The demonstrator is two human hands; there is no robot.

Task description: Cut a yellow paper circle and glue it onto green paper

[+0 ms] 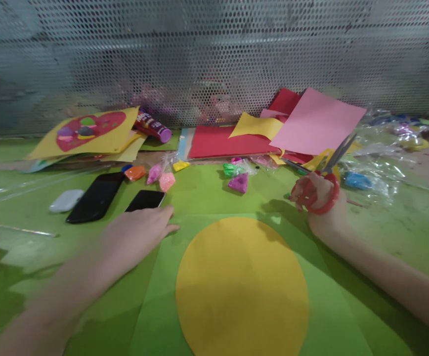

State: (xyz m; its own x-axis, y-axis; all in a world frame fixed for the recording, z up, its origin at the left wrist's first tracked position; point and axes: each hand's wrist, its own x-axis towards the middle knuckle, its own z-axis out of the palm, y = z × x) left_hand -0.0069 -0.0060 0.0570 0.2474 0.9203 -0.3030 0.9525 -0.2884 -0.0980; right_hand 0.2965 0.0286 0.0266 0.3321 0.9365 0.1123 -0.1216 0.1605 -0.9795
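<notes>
A large yellow paper circle (242, 291) lies on a sheet of green paper (155, 316) in front of me. My right hand (320, 200), raised to the right of the circle, grips scissors (337, 158) by their red handles, with the blades pointing up and away. On the left, my left hand (144, 230) is held low over the table, slightly blurred, its visible fingertips apart and nothing seen between them. Just beyond it is a small black phone (146, 200), partly hidden by the hand; I cannot tell whether they touch.
A larger black phone (96, 197) and a white case (66, 200) lie left. Small clay packets, including a purple one (238, 183), dot the middle. Behind are a heart card (88, 133), a tube (154, 126), red paper (229, 142), pink paper (316, 123) and a perforated metal panel (214, 44).
</notes>
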